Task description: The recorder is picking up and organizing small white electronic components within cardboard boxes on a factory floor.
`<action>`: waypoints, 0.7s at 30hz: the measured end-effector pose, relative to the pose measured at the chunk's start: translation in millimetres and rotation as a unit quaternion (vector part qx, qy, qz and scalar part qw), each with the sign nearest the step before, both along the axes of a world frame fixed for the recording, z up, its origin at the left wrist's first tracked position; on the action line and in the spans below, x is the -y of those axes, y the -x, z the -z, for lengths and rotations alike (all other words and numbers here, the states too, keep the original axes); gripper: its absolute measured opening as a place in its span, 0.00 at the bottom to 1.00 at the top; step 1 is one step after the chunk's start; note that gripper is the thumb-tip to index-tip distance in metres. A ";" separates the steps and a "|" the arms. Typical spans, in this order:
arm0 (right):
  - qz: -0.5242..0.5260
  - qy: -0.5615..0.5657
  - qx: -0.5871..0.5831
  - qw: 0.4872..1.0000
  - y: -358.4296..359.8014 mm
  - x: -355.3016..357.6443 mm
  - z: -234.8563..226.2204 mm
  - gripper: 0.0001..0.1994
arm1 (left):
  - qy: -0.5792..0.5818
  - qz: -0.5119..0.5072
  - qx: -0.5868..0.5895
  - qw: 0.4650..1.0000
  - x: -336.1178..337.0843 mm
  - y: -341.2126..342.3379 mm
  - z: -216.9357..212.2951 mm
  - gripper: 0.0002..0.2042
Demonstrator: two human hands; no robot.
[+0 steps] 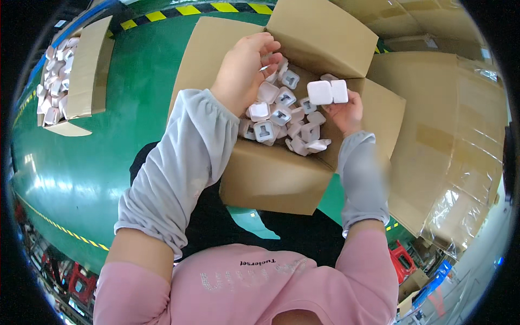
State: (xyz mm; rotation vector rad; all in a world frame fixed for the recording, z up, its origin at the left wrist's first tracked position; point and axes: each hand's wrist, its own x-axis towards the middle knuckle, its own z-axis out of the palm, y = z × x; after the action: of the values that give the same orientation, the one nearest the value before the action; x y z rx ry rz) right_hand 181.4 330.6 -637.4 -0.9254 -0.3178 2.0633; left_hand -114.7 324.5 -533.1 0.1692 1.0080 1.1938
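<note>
My right hand (346, 112), at the right side of an open cardboard box (276, 176), pinches a pale pink case (320, 92). Two rounded square faces show side by side; I cannot tell whether they are one opened case or two. Over the box's far left part hovers my left hand (244, 67), its fingers loosely curved with gaps between them and nothing visible in them. Below both hands, many small pale pink cases (260, 111) lie jumbled in the box. Some stand open, with a dark cut-out in a white inside.
Another cardboard box (93, 70) full of similar pale cases stands at the far left on the green floor (146, 76). Large cardboard boxes (433, 141) crowd the right side. Yellow and black tape (187, 10) runs along the far floor. The near box's flaps are spread outward.
</note>
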 end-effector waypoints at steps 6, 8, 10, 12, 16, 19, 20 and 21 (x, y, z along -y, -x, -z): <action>-0.190 -0.353 0.800 0.447 38.6 1.5 -3.3 0.36 | 0.009 -0.046 0.014 0.999 -12.0 16.6 0.0 0.10; -0.281 -0.409 0.673 0.549 85.1 24.4 -14.0 0.38 | 0.020 -0.056 0.021 0.998 -12.7 23.8 1.5 0.10; -0.359 -0.542 0.588 0.481 115.8 51.2 -7.9 0.39 | 0.004 -0.058 0.016 0.998 -13.3 28.2 1.6 0.10; -0.409 -0.495 0.629 0.437 151.0 73.3 -7.4 0.38 | 0.001 -0.057 0.017 0.998 -13.6 32.5 5.9 0.10; -0.332 -0.509 0.694 0.386 138.1 70.4 45.1 0.25 | 0.017 -0.019 0.037 0.999 -18.6 30.0 11.2 0.11; -0.394 -0.426 0.742 0.336 83.3 46.6 38.5 0.20 | 0.004 -0.022 0.035 0.999 -17.3 32.8 11.3 0.11; -0.356 -0.404 0.783 0.312 63.2 38.6 34.1 0.19 | -0.010 -0.022 0.041 0.999 -15.9 34.8 10.4 0.11; -0.317 -0.381 0.820 0.286 47.5 32.1 27.7 0.19 | -0.007 -0.025 0.041 0.999 -15.0 38.1 9.3 0.11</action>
State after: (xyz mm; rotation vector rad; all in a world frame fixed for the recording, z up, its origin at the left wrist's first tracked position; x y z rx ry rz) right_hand 133.9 298.5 -665.1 -1.9577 -2.7213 0.0561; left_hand -152.7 339.5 -542.4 0.1045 0.9364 1.2442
